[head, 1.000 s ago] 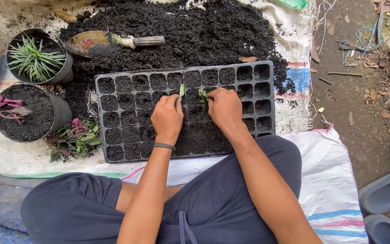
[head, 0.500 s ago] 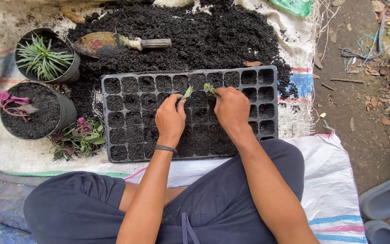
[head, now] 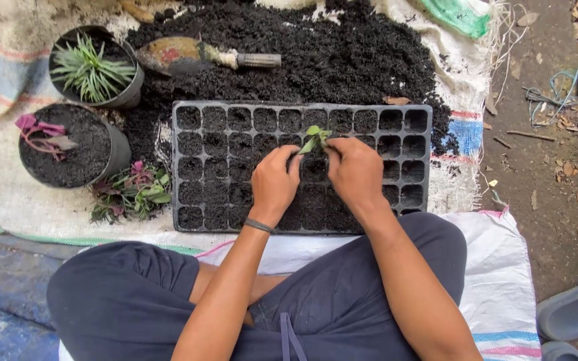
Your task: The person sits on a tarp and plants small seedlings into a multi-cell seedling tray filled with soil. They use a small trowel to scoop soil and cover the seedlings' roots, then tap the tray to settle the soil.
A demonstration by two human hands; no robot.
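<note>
From the head camera I look straight down at a black plastic seedling tray with soil-filled cells (head: 222, 144), lying on a white woven sack spread on the ground (head: 8, 194). My left hand (head: 274, 182) and right hand (head: 354, 170) meet over a cell near the tray's middle, their fingers pinched on a small green leafy cutting (head: 314, 137) that stands upright between them, its leaves just clear of the fingertips. I judge the step in hand to be seating this cutting in its cell; the next move calls for firming soil round the stem without bending it. Beyond the tray lies a heap of dark loose soil (head: 342, 53) with a rusty metal trowel (head: 199, 55) on it. Off to the left stand two black pots, one with a spiky green plant (head: 91, 67), one with a purple sprig (head: 41, 130), and loose purple-green cuttings (head: 132, 190) lie just beside the tray.
</note>
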